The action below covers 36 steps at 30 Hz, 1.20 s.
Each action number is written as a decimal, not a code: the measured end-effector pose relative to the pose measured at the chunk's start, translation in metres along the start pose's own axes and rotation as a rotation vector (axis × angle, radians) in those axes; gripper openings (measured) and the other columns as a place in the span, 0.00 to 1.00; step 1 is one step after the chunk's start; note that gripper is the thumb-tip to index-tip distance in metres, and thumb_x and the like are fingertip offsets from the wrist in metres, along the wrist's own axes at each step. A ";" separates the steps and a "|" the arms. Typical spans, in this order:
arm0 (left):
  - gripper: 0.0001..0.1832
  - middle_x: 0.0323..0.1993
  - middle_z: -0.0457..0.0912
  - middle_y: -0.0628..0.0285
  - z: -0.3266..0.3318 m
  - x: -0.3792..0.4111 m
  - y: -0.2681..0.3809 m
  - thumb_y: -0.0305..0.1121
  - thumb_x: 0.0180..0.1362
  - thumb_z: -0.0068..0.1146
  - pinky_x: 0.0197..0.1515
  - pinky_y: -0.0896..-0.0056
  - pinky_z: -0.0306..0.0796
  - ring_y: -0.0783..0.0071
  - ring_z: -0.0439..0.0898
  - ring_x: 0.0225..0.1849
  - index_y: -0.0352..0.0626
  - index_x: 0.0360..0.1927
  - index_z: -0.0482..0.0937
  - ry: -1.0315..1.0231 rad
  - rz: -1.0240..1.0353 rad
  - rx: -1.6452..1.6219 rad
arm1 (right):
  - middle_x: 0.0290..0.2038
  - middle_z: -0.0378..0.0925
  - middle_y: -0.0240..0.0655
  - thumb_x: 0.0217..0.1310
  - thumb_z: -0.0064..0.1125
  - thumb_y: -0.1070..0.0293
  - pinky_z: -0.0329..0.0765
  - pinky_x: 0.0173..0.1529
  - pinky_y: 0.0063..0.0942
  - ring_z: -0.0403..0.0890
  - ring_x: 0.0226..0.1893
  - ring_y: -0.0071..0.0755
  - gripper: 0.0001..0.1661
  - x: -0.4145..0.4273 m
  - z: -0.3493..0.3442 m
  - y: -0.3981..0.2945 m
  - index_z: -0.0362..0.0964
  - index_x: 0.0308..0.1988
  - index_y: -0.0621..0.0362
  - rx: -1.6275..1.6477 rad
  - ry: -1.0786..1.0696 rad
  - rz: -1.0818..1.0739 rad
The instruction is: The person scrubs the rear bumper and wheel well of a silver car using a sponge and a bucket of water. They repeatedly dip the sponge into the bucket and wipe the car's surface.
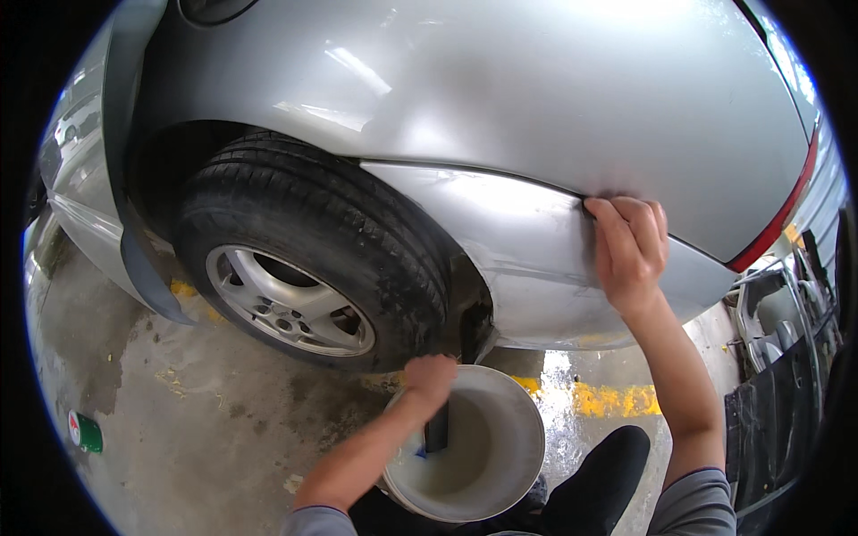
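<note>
My right hand point(630, 248) presses its bent fingertips on the seam between the silver rear bumper point(536, 261) and the silver rear quarter panel point(509, 114) of a car. A small dark edge shows at the fingertips; whether the hand grips something there is hidden. At the far left rim of a pale round bucket point(533, 442) is my left hand point(429, 378), blurred, its fingers curled. Below it a dark strip point(437, 429) and a bit of blue show against cloudy liquid point(466, 462). I cannot tell whether the left hand holds that strip.
A rear tyre point(315, 208) with a silver alloy wheel point(291, 298) stands beyond the bucket. The silver rear door point(94, 221) swings out at left. A green can point(86, 432) stands on the wet concrete floor point(201, 429). Assorted car parts point(777, 355) lean at right.
</note>
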<state>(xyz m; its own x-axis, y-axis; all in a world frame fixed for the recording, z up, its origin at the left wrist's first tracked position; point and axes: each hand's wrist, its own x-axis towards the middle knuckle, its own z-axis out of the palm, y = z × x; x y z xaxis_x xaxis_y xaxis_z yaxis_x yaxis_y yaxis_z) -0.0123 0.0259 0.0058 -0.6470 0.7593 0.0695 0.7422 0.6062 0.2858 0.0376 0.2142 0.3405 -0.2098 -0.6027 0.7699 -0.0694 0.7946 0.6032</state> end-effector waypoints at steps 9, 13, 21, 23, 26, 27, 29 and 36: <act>0.17 0.25 0.84 0.60 -0.007 -0.024 -0.008 0.48 0.57 0.68 0.28 0.61 0.79 0.62 0.88 0.28 0.47 0.37 0.77 0.229 0.085 0.083 | 0.38 0.78 0.30 0.42 0.65 0.71 0.72 0.39 0.33 0.79 0.38 0.32 0.19 0.046 0.035 -0.033 0.83 0.41 0.57 0.083 -0.048 -0.064; 0.18 0.24 0.84 0.60 0.007 -0.020 -0.003 0.48 0.57 0.68 0.28 0.61 0.79 0.61 0.87 0.27 0.47 0.36 0.77 0.286 0.067 0.120 | 0.38 0.78 0.32 0.42 0.64 0.71 0.72 0.40 0.35 0.79 0.39 0.35 0.18 0.046 0.053 -0.042 0.82 0.40 0.58 0.138 0.048 -0.057; 0.16 0.24 0.84 0.59 0.002 -0.021 -0.006 0.46 0.59 0.67 0.29 0.61 0.80 0.60 0.87 0.27 0.46 0.37 0.78 0.268 0.054 0.071 | 0.40 0.77 0.32 0.40 0.66 0.70 0.71 0.38 0.34 0.78 0.36 0.35 0.21 0.063 0.057 -0.053 0.82 0.41 0.59 0.204 0.011 -0.048; 0.15 0.24 0.83 0.59 0.009 -0.016 -0.002 0.45 0.60 0.66 0.29 0.61 0.79 0.60 0.87 0.27 0.45 0.37 0.78 0.281 0.060 0.066 | 0.39 0.77 0.33 0.39 0.65 0.70 0.71 0.37 0.34 0.78 0.37 0.35 0.20 0.069 0.074 -0.061 0.82 0.39 0.60 0.255 0.123 -0.084; 0.14 0.24 0.84 0.58 0.000 -0.019 0.000 0.43 0.61 0.65 0.29 0.61 0.79 0.60 0.87 0.27 0.45 0.37 0.78 0.268 0.118 0.011 | 0.33 0.71 0.30 0.37 0.63 0.70 0.71 0.36 0.31 0.76 0.35 0.33 0.16 0.106 0.085 -0.097 0.80 0.34 0.59 0.218 0.091 -0.103; 0.14 0.25 0.84 0.58 -0.003 -0.021 -0.001 0.43 0.61 0.65 0.28 0.60 0.79 0.60 0.87 0.27 0.45 0.37 0.78 0.263 0.112 0.009 | 0.32 0.70 0.30 0.37 0.63 0.70 0.72 0.36 0.31 0.75 0.35 0.33 0.15 0.111 0.085 -0.103 0.79 0.33 0.59 0.199 0.047 -0.109; 0.13 0.25 0.84 0.58 -0.005 -0.023 -0.001 0.43 0.61 0.65 0.28 0.60 0.79 0.59 0.87 0.27 0.44 0.35 0.77 0.253 0.103 0.004 | 0.32 0.70 0.30 0.36 0.63 0.69 0.72 0.35 0.31 0.75 0.34 0.33 0.16 0.098 0.085 -0.087 0.80 0.33 0.59 0.236 0.112 -0.137; 0.13 0.23 0.84 0.58 -0.001 -0.021 -0.005 0.42 0.62 0.64 0.27 0.59 0.78 0.59 0.88 0.28 0.45 0.36 0.77 0.261 0.114 0.032 | 0.30 0.67 0.31 0.35 0.62 0.70 0.71 0.33 0.28 0.74 0.33 0.31 0.16 0.115 0.092 -0.106 0.80 0.33 0.60 0.241 0.117 -0.152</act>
<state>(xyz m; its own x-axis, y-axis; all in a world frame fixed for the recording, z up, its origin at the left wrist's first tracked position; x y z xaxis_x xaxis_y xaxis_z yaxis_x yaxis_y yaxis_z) -0.0029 0.0070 0.0041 -0.5788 0.7392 0.3444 0.8154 0.5303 0.2321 -0.0689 0.0674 0.3457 -0.0667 -0.7093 0.7017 -0.3235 0.6807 0.6573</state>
